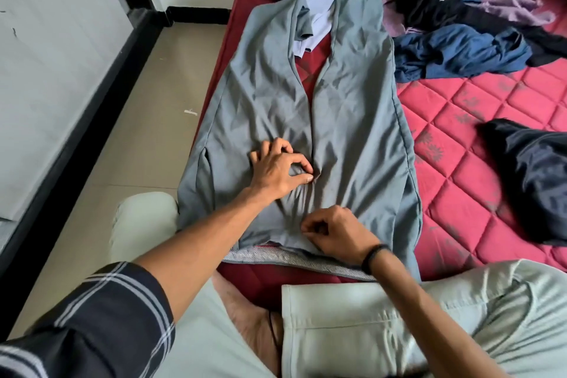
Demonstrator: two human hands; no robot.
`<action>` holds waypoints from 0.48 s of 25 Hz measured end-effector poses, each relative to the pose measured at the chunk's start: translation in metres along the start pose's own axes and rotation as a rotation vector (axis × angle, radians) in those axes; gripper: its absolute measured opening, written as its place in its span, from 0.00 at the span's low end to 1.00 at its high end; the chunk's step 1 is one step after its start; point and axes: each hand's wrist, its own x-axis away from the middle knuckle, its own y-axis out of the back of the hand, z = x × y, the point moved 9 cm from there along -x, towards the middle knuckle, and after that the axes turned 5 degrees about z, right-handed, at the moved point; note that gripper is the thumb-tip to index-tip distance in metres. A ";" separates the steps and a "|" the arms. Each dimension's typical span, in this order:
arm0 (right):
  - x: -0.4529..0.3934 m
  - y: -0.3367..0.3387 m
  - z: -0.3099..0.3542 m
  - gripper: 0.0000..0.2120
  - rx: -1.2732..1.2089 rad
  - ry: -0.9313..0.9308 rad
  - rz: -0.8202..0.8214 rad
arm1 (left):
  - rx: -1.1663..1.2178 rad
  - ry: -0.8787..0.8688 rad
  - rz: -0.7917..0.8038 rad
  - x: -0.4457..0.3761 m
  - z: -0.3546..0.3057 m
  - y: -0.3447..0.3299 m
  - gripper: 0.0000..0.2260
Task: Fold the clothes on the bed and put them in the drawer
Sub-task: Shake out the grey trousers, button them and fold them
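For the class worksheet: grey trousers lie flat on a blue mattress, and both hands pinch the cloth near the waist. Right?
Not quite. The head view shows a red mattress, not blue. The grey trousers do lie flat, with the left hand and right hand pinching cloth near the waist.

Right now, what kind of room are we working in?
Most likely a bedroom: a red quilted mattress, a heap of unfolded clothes on it, and grey trousers spread flat, pinched by the left hand and right hand.
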 end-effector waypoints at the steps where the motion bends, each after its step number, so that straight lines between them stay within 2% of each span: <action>1: -0.004 0.001 -0.003 0.08 -0.052 -0.058 0.113 | 0.003 0.005 0.005 0.001 0.000 -0.001 0.12; 3: -0.007 0.000 -0.003 0.13 -0.108 -0.095 0.264 | 0.024 0.026 0.047 0.002 -0.003 0.000 0.13; 4: -0.005 0.001 0.003 0.12 -0.089 -0.076 0.284 | 0.028 0.025 0.093 0.005 -0.006 0.003 0.15; 5: 0.002 0.005 0.008 0.07 -0.045 -0.059 0.264 | 0.018 -0.006 0.148 0.012 -0.011 0.006 0.19; 6: 0.013 0.009 0.011 0.06 0.020 -0.008 0.226 | -0.003 -0.077 0.201 0.025 -0.017 0.011 0.25; 8: 0.046 0.011 0.003 0.31 0.281 0.080 0.181 | -0.092 -0.302 0.279 0.073 -0.028 0.024 0.36; 9: 0.061 0.013 -0.006 0.38 0.459 0.082 0.152 | -0.190 -0.405 0.299 0.101 -0.025 0.031 0.38; 10: 0.075 0.015 -0.015 0.40 0.582 0.078 0.116 | -0.306 -0.470 0.324 0.127 -0.014 0.037 0.37; 12: 0.096 0.023 -0.030 0.35 0.663 0.061 0.042 | -0.465 -0.474 0.405 0.157 0.018 0.048 0.31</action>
